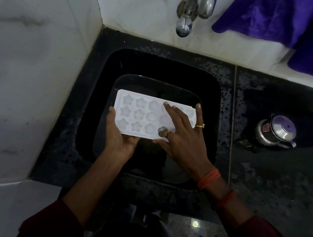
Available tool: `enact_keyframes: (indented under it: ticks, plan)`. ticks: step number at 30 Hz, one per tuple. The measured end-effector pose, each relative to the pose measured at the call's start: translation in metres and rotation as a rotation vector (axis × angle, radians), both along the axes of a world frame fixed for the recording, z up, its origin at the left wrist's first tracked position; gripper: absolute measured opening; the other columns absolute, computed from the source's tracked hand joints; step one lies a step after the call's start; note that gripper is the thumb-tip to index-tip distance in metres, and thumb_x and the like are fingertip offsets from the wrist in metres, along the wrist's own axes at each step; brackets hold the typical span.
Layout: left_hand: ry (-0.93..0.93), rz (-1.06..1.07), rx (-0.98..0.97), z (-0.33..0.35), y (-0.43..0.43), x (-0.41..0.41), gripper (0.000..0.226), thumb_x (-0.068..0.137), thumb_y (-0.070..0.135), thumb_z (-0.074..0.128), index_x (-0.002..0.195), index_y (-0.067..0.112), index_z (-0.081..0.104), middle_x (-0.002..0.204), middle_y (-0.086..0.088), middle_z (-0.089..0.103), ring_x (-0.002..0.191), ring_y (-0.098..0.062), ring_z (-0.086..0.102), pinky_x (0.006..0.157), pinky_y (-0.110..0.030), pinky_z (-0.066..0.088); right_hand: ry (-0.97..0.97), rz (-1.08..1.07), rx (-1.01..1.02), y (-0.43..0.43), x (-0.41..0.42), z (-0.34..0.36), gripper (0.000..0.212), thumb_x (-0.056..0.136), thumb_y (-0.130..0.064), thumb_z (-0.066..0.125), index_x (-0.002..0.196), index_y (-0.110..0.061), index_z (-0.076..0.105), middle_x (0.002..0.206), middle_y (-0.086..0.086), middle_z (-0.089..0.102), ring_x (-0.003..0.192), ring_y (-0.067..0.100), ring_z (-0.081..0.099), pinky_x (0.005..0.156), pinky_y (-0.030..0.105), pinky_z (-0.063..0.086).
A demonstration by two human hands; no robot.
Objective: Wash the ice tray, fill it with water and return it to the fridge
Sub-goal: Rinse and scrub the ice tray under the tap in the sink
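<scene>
A white ice tray (140,114) with star- and flower-shaped moulds is held level over the black sink (217,98). My left hand (118,139) grips its near left edge from below, thumb on the rim. My right hand (184,136) lies on top of the tray's right half with fingers spread and fairly straight, covering several moulds; the thumb reaches under the near edge. A chrome tap (187,13) sticks out of the wall above the sink. No water runs from it.
A dark basin (120,81) sits inside the sink under the tray. A small steel pot with a lid (276,132) stands on the wet black counter at right. Purple cloth (295,25) hangs on the tiled wall at top right. White tiled walls close off the left.
</scene>
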State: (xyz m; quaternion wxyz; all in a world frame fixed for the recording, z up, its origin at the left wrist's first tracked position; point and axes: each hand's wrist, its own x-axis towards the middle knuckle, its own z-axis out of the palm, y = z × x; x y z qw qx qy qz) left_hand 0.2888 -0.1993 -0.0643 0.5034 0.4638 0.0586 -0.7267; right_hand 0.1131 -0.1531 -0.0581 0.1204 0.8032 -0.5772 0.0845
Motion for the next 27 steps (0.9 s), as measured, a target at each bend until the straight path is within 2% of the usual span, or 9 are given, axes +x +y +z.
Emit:
enact_keyframes:
  ticks: [3, 5, 7, 13, 16, 21, 27]
  plan:
    - [0.005, 0.012, 0.018, 0.0, 0.002, 0.001, 0.053, 0.098, 0.058, 0.054, 0.124, 0.013, 0.069, 0.113, -0.011, 0.077, 0.101, -0.029, 0.076, 0.088, -0.047, 0.062, -0.043, -0.011, -0.025, -0.001, -0.003, 0.004, 0.029, 0.083, -0.06, 0.07, 0.086, -0.032, 0.077, 0.153, 0.006, 0.048, 0.137, 0.025, 0.05, 0.121, 0.062, -0.007]
    - [0.012, 0.026, 0.025, 0.002, 0.002, 0.0, 0.05, 0.099, 0.056, 0.054, 0.119, 0.013, 0.07, 0.106, -0.01, 0.079, 0.092, -0.027, 0.078, 0.08, -0.045, 0.064, -0.103, -0.019, -0.07, -0.001, -0.004, 0.006, 0.029, 0.08, -0.061, 0.074, 0.081, -0.032, 0.075, 0.146, 0.004, 0.055, 0.132, 0.023, 0.055, 0.121, 0.063, -0.003]
    - [0.014, 0.029, 0.027, 0.003, 0.002, 0.0, 0.05, 0.099, 0.056, 0.054, 0.12, 0.014, 0.07, 0.106, -0.01, 0.079, 0.091, -0.027, 0.078, 0.08, -0.046, 0.064, -0.14, -0.022, -0.11, -0.001, -0.004, 0.008, 0.033, 0.079, -0.061, 0.076, 0.077, -0.029, 0.074, 0.14, 0.004, 0.06, 0.127, 0.024, 0.059, 0.12, 0.066, 0.005]
    - [0.015, 0.011, 0.021, 0.003, 0.001, 0.0, 0.05, 0.1, 0.056, 0.052, 0.121, 0.014, 0.07, 0.107, -0.01, 0.079, 0.091, -0.027, 0.078, 0.069, -0.043, 0.065, -0.008, -0.038, -0.04, 0.0, -0.007, 0.002, 0.041, 0.087, -0.069, 0.059, 0.083, -0.032, 0.077, 0.151, 0.006, 0.05, 0.131, 0.027, 0.055, 0.121, 0.063, -0.003]
    - [0.01, -0.002, 0.033, 0.0, 0.001, 0.001, 0.054, 0.099, 0.058, 0.052, 0.126, 0.015, 0.068, 0.113, -0.01, 0.077, 0.098, -0.028, 0.077, 0.078, -0.045, 0.065, -0.037, -0.061, -0.019, -0.002, -0.01, 0.0, 0.053, 0.089, -0.076, 0.051, 0.083, -0.03, 0.076, 0.15, 0.008, 0.051, 0.129, 0.026, 0.056, 0.12, 0.067, 0.003]
    - [0.005, 0.014, 0.03, 0.001, -0.001, 0.0, 0.052, 0.098, 0.058, 0.054, 0.123, 0.015, 0.07, 0.11, -0.009, 0.078, 0.095, -0.026, 0.077, 0.083, -0.046, 0.064, -0.141, -0.055, -0.11, -0.002, -0.011, -0.002, 0.055, 0.089, -0.074, 0.054, 0.08, -0.023, 0.073, 0.143, 0.01, 0.058, 0.115, 0.026, 0.065, 0.118, 0.069, 0.013]
    - [-0.02, 0.004, 0.03, -0.003, -0.002, 0.0, 0.054, 0.098, 0.06, 0.053, 0.125, 0.016, 0.069, 0.113, -0.009, 0.077, 0.102, -0.028, 0.076, 0.101, -0.05, 0.056, -0.097, -0.048, 0.02, -0.003, -0.008, 0.0, 0.056, 0.097, -0.069, 0.037, 0.099, -0.028, 0.074, 0.158, 0.016, 0.037, 0.126, 0.027, 0.057, 0.121, 0.064, 0.006]
